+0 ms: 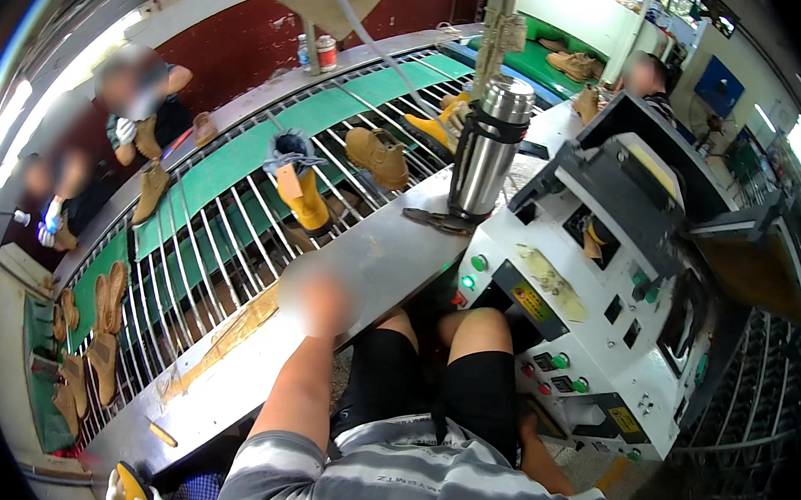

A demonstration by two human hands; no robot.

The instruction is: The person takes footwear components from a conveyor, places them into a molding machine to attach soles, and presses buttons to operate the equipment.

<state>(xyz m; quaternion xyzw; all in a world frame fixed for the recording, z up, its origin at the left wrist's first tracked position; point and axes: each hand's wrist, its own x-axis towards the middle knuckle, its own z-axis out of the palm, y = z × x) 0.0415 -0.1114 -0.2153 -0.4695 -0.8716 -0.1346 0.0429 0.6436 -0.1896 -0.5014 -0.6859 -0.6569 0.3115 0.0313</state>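
My left hand [317, 293] is over the grey metal ledge [400, 250] in front of the roller rack. It is blurred, so its fingers cannot be made out. My right hand [528, 424] hangs low beside my right thigh, close to the machine's lower panel, its fingers mostly hidden. Beyond my left hand, a yellow boot [311, 205] with a blue-grey collar and a tag stands on the rollers. A brown low shoe [377, 155] sits to its right. Near the ledge's right end stands a steel thermos [496, 150] in a black strap, with a dark flat item [438, 221] at its foot.
A white control machine [583, 300] with coloured buttons fills my right side. Tan boots [100, 366] and soles [109, 297] lie at the rack's left end. Two people work across the rack; another sits far right. White-gloved hands hold a yellow shoe part [131, 486] at lower left.
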